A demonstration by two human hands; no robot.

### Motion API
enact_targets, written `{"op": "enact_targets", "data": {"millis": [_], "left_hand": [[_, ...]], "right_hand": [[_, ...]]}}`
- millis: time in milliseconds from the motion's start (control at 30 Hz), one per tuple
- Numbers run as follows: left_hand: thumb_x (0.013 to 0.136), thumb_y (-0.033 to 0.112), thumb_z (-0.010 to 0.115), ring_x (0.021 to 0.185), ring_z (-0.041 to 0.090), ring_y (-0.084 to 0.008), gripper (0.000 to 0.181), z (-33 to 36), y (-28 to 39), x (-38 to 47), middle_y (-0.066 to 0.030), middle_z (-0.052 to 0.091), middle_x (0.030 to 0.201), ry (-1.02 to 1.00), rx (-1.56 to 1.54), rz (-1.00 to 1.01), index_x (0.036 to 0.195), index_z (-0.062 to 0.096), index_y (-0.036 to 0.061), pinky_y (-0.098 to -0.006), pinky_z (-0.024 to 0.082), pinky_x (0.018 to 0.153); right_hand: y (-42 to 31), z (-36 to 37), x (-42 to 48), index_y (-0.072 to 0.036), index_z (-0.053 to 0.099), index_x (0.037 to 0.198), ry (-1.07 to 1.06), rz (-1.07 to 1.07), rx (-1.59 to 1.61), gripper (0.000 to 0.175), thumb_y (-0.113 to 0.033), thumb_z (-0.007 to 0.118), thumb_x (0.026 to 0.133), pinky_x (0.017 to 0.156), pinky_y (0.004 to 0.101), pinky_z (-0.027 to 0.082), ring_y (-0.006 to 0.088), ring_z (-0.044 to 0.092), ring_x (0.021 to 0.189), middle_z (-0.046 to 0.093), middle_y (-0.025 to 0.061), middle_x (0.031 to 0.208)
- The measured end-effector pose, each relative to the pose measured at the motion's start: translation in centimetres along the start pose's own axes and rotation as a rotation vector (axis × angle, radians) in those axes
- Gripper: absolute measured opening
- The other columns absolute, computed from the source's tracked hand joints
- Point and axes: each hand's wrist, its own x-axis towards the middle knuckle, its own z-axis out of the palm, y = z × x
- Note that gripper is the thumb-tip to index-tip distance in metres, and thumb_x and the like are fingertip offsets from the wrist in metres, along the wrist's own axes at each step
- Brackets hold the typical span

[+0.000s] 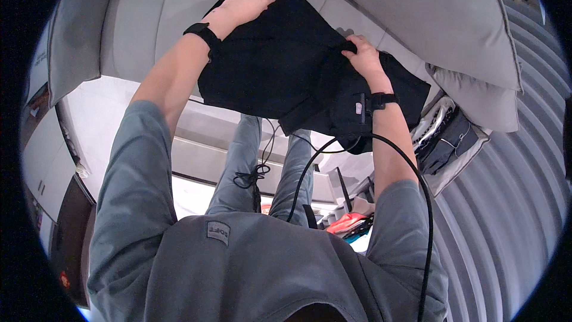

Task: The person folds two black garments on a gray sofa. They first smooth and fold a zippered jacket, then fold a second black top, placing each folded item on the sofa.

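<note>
A black garment (268,67) is spread in front of me, over the pale grey seat of a sofa (138,22). Its lower part hangs towards my legs. Near the garment's far upper corner is my left hand (250,0), its fingers curled on the cloth and the tips partly hidden. Farther right, my right hand (367,58) pinches a fold at the garment's upper edge between thumb and fingers. A small pale tag (359,108) shows on the black cloth beside my right wrist. Both wrists wear black bands.
Large grey cushions (429,13) line the sofa's back. On the right, a storage box (460,161) holds folded dark items beside a ridged grey curtain (500,223). A black cable (430,232) arcs over my right side. Coloured cloths (348,223) lie low, near my legs.
</note>
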Motion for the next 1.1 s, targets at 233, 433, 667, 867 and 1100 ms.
{"op": "enact_targets", "data": {"millis": [233, 433, 667, 867, 1100], "left_hand": [[0.079, 0.01, 0.07, 0.128, 0.041, -0.0283, 0.046, -0.3, -0.8, 0.6, -0.0043, 0.044, 0.138, 0.205, -0.173, 0.091, 0.124, 0.057, 0.0143, -0.045, 0.039, 0.107], [0.082, 0.016, 0.067, 0.119, 0.047, -0.026, 0.026, 0.2, -0.4, 3.7, -0.0029, 0.055, 0.119, 0.04, -0.082, 0.138, 0.108, 0.063, 0.0125, -0.046, 0.043, 0.097], [0.082, 0.017, 0.058, 0.084, 0.063, -0.0358, 0.013, -5.6, -3.0, 3.8, -0.0155, 0.063, 0.086, 0.363, -0.201, -0.155, 0.084, 0.063, 0.005, -0.0457, 0.05, 0.077], [0.082, 0.023, 0.065, 0.104, 0.056, -0.0341, 0.03, -3.8, -3.4, 2.0, -0.0131, 0.058, 0.112, 0.403, -0.144, -0.207, 0.108, 0.061, 0.0076, -0.045, 0.047, 0.091], [0.088, 0.03, 0.063, 0.115, 0.053, -0.0327, 0.041, 0.8, -3.5, -1.1, -0.0082, 0.057, 0.123, 0.179, -0.07, -0.272, 0.126, 0.058, 0.0152, -0.0482, 0.046, 0.093]], "right_hand": [[1.5, -4.0, -1.3, -0.004, 0.062, 0.109, 0.021, -0.062, 0.318, 0.029, -0.012, 0.071, 0.082, 0.089, 0.0316, 0.045, 0.0232, 0.059, 0.1, 0.062, 0.009, 0.105], [0.1, -0.8, -0.3, -0.009, 0.062, 0.115, 0.513, -0.119, -0.028, 0.037, -0.007, 0.069, 0.079, 0.088, 0.0413, 0.047, 0.0342, 0.056, 0.104, 0.058, 0.0145, 0.114], [-2.3, 4.5, -5.4, -0.004, 0.046, 0.125, 0.562, 0.079, 0.195, 0.052, -0.011, 0.072, 0.081, 0.098, 0.0443, 0.04, 0.0387, 0.045, 0.113, 0.041, 0.0217, 0.125], [-2.4, 5.0, -5.1, -0.003, 0.045, 0.127, 0.498, 0.234, 0.371, 0.049, -0.017, 0.069, 0.087, 0.085, 0.0362, 0.05, 0.0296, 0.055, 0.101, 0.043, 0.02, 0.123], [-3.0, 4.3, -0.7, -0.004, 0.036, 0.139, 0.405, 0.246, 0.617, 0.067, -0.016, 0.072, 0.084, 0.076, 0.0316, 0.052, 0.0183, 0.058, 0.086, 0.052, 0.0159, 0.112]]}}
